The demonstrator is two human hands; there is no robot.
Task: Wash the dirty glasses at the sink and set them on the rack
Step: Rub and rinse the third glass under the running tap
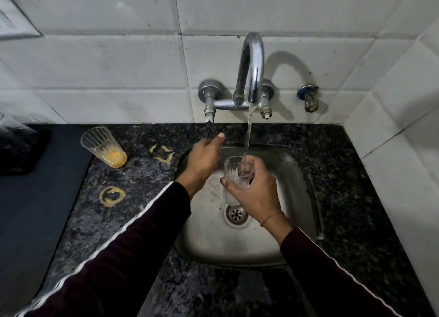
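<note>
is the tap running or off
Running: a stream of water falls from the faucet spout into the ribbed glass that the right hand holds over the sink.

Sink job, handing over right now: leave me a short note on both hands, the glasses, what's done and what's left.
Right hand: grip closed round a clear ribbed glass, held upright under the stream from the chrome tap, over the steel sink.
Left hand: reaching toward the tap's left valve lever; blurred, contact unclear.
Second ribbed glass with orange residue stands on the dark granite counter, left of the sink.
Done: rinsing of the first glass under way.
Left: finish it, wash the orange one, rack both. No rack in view. Orange ring stains are on the counter.
</note>
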